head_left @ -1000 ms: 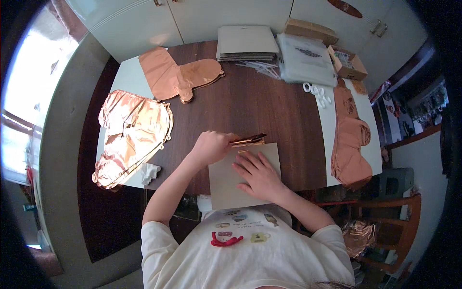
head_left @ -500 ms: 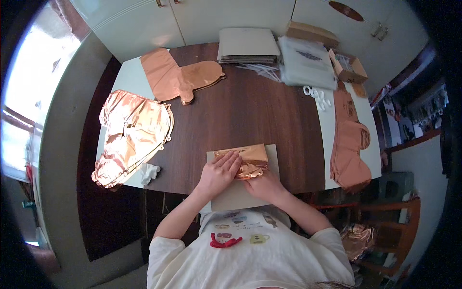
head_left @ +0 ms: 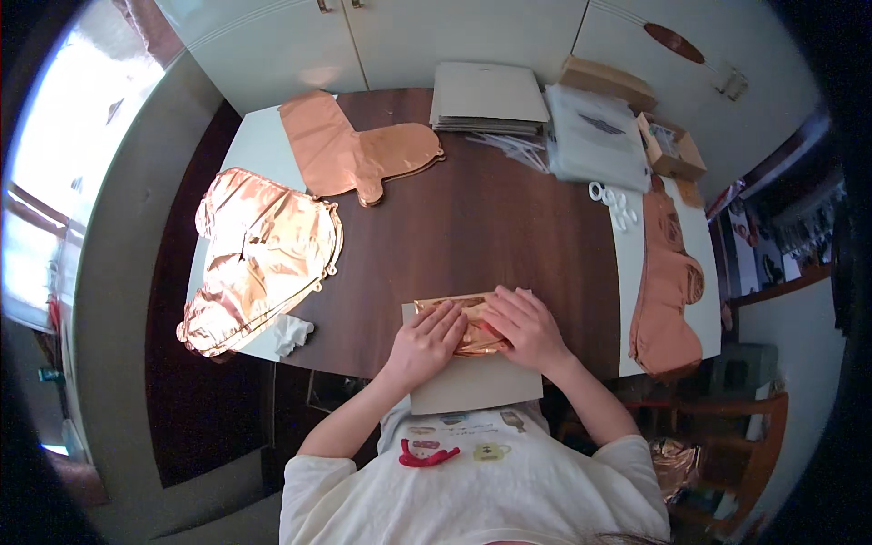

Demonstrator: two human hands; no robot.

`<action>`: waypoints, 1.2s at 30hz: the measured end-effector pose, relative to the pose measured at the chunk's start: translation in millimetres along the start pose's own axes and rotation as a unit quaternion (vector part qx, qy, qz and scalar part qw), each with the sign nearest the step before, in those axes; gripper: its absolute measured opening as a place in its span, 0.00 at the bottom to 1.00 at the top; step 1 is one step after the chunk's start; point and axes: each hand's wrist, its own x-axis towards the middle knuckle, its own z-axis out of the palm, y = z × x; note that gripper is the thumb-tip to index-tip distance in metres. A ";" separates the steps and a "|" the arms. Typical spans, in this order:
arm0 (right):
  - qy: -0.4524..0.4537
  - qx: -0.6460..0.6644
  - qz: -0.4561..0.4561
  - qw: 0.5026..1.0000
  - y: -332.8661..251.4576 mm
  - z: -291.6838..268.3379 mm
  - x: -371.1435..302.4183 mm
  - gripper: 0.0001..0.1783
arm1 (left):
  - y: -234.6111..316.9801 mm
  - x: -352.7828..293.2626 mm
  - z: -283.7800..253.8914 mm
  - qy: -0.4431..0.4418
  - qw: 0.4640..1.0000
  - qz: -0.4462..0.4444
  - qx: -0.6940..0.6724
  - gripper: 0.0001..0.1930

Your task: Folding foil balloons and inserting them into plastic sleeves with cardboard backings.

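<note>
A folded rose-gold foil balloon lies on a grey-beige cardboard sheet at the table's near edge. My left hand rests flat on the foil's left part, fingers stretched out. Pressed over its right end is my right hand, also flat with fingers extended. Both hands are open, and parts of the foil are hidden beneath them. The sheet overhangs the table edge toward my shirt.
Shiny foil balloons and flat matte ones lie at the left, near a crumpled white piece. Behind are stacked cardboard sheets, white straws, clear bags, and a small box. White rings and more balloons lie right.
My right hand has come from under the foil's near edge to lie on top of its right end. My left hand still presses on the left part. The view has shifted slightly.
</note>
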 end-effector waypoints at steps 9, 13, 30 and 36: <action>-0.014 0.026 -0.019 0.999 5.7 7.2 2.1 0.20 | 4.6 -0.4 -10.2 -0.068 0.997 -0.038 -0.031 0.20; -0.028 0.027 -0.016 0.999 6.1 4.2 5.5 0.16 | 12.5 -2.3 -14.8 -0.088 0.991 -0.082 -0.063 0.22; -0.026 0.022 -0.097 0.995 13.4 3.9 0.3 0.12 | 9.7 1.4 -26.1 -0.092 0.983 -0.094 -0.132 0.24; -0.023 0.017 -0.112 0.993 10.7 -0.1 5.3 0.08 | 6.2 26.3 -14.7 -0.095 0.985 -0.126 -0.063 0.29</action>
